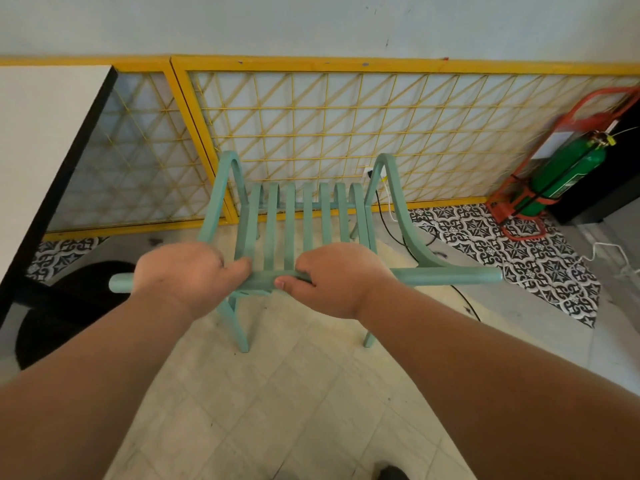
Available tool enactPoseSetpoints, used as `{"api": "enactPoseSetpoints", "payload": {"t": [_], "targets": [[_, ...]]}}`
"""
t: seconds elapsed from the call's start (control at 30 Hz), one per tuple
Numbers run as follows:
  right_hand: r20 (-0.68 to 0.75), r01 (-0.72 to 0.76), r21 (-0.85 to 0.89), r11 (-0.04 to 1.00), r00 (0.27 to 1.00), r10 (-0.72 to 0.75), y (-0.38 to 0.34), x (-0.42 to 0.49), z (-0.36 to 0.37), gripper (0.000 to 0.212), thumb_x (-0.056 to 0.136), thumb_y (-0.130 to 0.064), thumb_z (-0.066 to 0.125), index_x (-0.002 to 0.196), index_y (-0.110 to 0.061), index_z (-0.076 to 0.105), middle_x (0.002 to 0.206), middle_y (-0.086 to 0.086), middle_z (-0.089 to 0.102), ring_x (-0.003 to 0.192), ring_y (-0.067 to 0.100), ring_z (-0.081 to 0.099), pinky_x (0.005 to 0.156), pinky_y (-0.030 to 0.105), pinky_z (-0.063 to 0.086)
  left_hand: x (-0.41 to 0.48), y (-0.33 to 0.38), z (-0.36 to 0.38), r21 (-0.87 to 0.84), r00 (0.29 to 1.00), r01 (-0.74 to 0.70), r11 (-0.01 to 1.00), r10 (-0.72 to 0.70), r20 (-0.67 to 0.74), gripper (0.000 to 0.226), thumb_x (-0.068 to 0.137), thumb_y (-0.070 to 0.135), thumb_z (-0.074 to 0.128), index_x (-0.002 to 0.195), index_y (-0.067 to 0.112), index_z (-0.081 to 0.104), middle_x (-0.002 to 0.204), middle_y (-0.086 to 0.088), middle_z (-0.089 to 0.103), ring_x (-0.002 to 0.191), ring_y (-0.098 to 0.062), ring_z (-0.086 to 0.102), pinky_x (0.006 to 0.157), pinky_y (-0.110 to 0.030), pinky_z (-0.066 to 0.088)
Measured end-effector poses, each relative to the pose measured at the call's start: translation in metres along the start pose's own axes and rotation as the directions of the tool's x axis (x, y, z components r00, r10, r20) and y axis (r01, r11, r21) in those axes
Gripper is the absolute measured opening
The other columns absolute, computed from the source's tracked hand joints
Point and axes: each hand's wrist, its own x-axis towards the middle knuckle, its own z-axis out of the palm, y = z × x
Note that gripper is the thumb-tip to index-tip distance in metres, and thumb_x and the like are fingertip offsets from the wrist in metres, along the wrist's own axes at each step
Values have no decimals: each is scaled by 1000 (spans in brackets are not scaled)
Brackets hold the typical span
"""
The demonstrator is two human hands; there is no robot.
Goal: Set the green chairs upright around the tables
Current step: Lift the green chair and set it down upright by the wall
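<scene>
One pale green slatted chair with curved armrests [289, 230] stands upright on its legs on the cream tiled floor [277, 393]. The left hand [183, 275] and right hand [336, 278] both grip its top rail, fingers curled round it. Left of the chair is a white, black-edged table [41, 133], behind it a yellow lattice wall panel [311, 65], and to its right a green cylinder in a red stand [568, 171].

Left hand [181, 271] and right hand [337, 278] gripping green chair [289, 223] top rail; white table [41, 140] left

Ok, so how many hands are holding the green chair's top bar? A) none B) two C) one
B: the left hand and the right hand both curl round the top bar of the green chair.
</scene>
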Motion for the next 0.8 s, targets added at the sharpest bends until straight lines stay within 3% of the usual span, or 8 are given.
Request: {"api": "enactPoseSetpoints", "payload": {"t": [0.1,0.17,0.27,0.37,0.53,0.6,0.67,0.8], "targets": [[-15,-5,-33,999,1000,4,13,-10,-1,63,97,-73,28,71,-23,54,65,-2,58,58,15,57,53,33,47,-7,18,1,17,998,-52,999,51,35,78,71,68,4,78,24,68,70,-1,61,63,-20,58,53,-32,45],[-7,-8,-61,998,1000,7,23,-17,-3,66,98,-73,24,71,-22,56,67,-1,60,59,15,58,55,35,50,-13,31,0,73,985,-145,987,137,104,94,53,55,-10,101,29,66,75,1,58,61,-19,52,49,-29,33],[8,-31,-77,997,999,32,40,-26,-5,71,99,-71,17,73,-21,59,67,0,61,60,16,59,60,38,54,-22,51,-2,94,974,-188,978,174,144,86,60,43,-1,125,38,55,81,2,52,61,-18,44,48,-29,28],[-8,-60,-93,994,998,60,54,-33,-6,71,100,-68,15,70,-20,57,65,0,58,59,14,57,61,39,55,-32,70,-4,13,987,-130,991,128,96,61,82,37,3,118,36,52,80,-1,54,62,-20,47,52,-31,36],[-11,-75,-144,987,997,75,75,-43,-9,73,95,-69,9,70,-20,58,65,-1,59,59,13,58,59,36,54,-37,99,-2,-123,996,-31,992,41,85,64,93,43,4,119,25,60,78,-3,57,63,-21,49,54,-32,38],[-22,-100,-154,983,995,98,85,-47,-9,68,98,-64,13,71,-20,57,65,-1,58,61,13,57,60,35,53,-35,111,-1,-161,992,-37,986,56,111,78,85,42,-5,124,31,62,77,-3,54,62,-22,47,53,-32,35],[-42,-132,-162,978,991,127,97,-51,-9,66,99,-61,16,71,-20,59,66,-1,59,62,13,57,63,36,53,-36,122,1,-160,985,-42,986,68,160,73,89,42,-2,131,38,57,78,-3,52,61,-21,43,51,-32,31],[-86,-189,-177,966,981,176,115,-55,-9,71,89,-63,10,72,-22,65,65,-2,61,62,13,59,64,37,55,-37,140,-4,-200,973,16,980,31,230,69,97,57,8,109,27,69,75,-4,55,61,-21,45,57,-34,37]]}}
